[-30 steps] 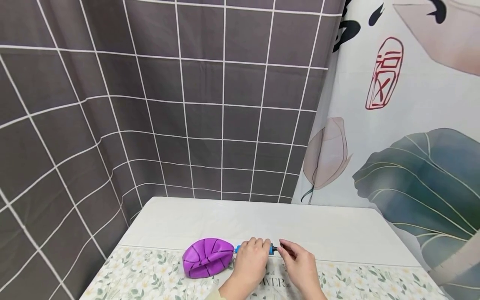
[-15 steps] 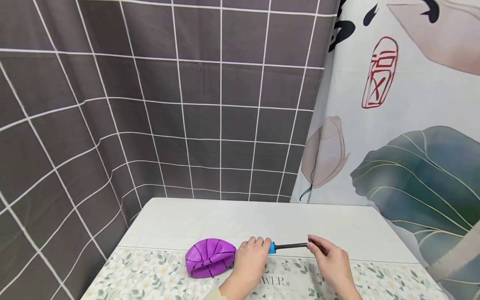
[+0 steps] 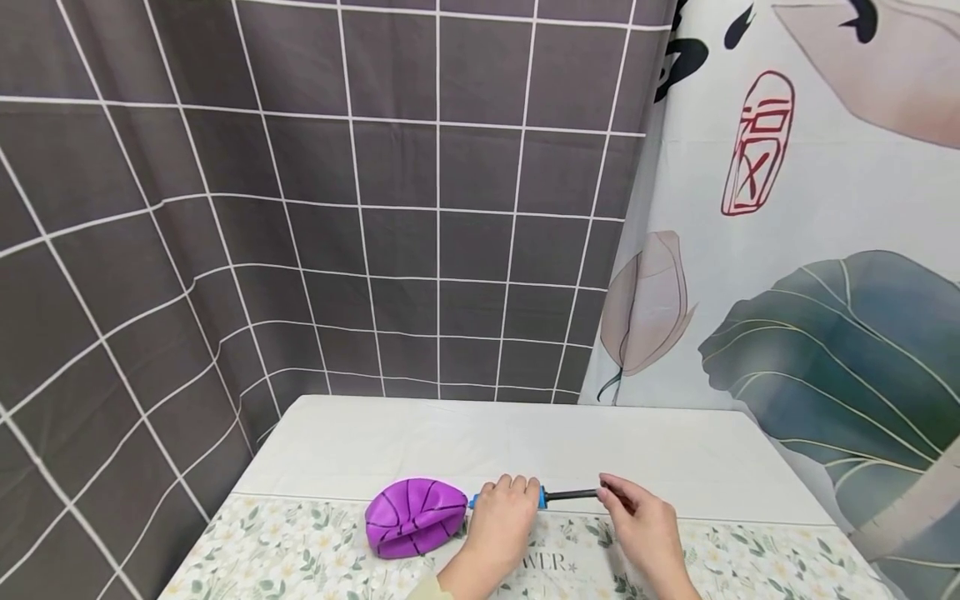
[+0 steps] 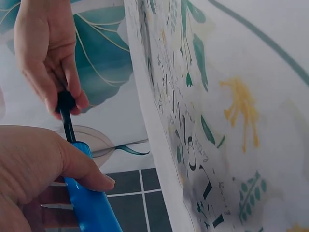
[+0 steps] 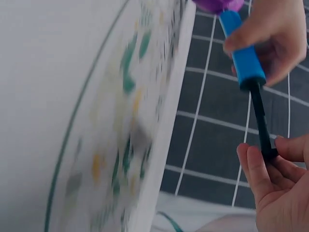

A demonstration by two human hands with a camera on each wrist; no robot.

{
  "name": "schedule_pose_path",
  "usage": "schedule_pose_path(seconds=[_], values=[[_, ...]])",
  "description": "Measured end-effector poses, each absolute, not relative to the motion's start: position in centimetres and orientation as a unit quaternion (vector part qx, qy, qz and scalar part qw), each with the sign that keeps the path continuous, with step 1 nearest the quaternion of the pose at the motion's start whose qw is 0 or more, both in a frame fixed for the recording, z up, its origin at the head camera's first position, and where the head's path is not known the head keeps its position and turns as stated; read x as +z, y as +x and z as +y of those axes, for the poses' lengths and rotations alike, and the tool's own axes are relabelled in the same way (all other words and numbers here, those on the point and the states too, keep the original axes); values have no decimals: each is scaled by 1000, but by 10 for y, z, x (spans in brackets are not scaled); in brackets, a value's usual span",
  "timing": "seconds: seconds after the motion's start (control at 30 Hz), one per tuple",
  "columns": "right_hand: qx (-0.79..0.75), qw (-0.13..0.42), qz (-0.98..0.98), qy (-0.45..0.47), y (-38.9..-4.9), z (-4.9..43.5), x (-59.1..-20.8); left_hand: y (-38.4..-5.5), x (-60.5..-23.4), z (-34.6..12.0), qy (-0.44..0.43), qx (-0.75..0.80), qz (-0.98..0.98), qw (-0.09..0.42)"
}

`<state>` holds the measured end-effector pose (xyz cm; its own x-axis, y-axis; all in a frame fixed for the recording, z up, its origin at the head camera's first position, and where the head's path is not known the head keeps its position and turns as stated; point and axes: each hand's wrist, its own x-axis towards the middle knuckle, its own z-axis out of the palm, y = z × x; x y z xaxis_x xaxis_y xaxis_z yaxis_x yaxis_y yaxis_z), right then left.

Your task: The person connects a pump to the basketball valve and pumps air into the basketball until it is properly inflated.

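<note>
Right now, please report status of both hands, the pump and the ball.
Left hand grips blue pump. Right hand holds black handle, rod exposed. Purple ball sunken, at pump's other end. Nothing seen blocking the rod.

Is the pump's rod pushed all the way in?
No, the black rod shows between the blue barrel and the right hand.

The ball (image 3: 415,518) is purple with black lines; the pump (image 5: 245,57) is blue, its rod (image 5: 259,112) black. The table (image 3: 517,435) is plain white along the far edge, with a white, yellow and green floral print and grey lettering (image 3: 545,562) toward the near edge. Beyond the far edge, the rear backdrop (image 3: 401,171) is dark grey with a white grid; the right backdrop (image 3: 840,196) is white with a teal leaf (image 3: 888,333), pinkish bud (image 3: 656,308) and red seal (image 3: 757,150).
</note>
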<state>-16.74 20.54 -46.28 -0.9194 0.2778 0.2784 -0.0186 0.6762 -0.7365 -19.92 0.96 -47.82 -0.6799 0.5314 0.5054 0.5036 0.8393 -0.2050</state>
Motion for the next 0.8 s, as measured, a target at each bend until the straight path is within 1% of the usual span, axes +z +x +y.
schedule_pose_path(seconds=[0.17, 0.37, 0.43, 0.63, 0.8], values=[[395, 195, -896, -49, -171, 179, -470, -197, -477, 11, -284, 25, -916, 282], [379, 197, -904, -18, -176, 160, -474, -199, -478, 12, -285, 30, -908, 307], [377, 192, -906, -19, -176, 161, -473, -200, -479, 11, -288, 28, -909, 300], [386, 162, -908, -36, -171, 178, -466, -198, -480, 9, -296, 14, -922, 251], [393, 152, -905, -58, -169, 197, -461, -196, -480, 5, -291, 7, -925, 244]])
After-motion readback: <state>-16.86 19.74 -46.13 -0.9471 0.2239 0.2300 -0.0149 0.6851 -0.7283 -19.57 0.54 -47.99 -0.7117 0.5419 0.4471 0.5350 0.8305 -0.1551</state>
